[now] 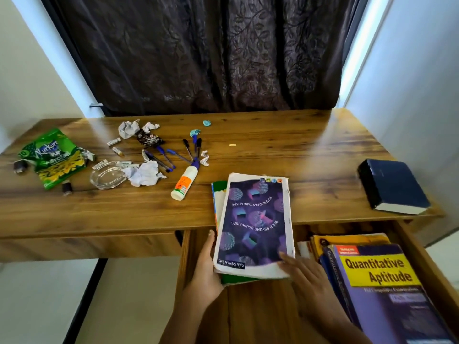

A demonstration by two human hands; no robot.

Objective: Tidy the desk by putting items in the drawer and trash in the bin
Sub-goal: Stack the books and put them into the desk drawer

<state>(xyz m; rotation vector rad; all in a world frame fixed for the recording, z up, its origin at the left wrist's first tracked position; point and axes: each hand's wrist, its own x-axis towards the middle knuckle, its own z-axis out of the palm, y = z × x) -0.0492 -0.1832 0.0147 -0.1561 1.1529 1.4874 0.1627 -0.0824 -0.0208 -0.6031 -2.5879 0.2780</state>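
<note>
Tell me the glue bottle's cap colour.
Blue-purple cap on the white glue bottle, clearest in the head view.

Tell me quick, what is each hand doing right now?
Left hand: holds the left edge of the stack of notebooks, thumb up along its side.
Right hand: open, straight fingers resting on the top notebook's near corner.

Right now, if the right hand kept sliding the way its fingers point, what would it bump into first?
The right hand points up-left and already touches the purple notebook. Going on, it would probably slide across that cover toward the left hand, though depth is unclear.
</note>
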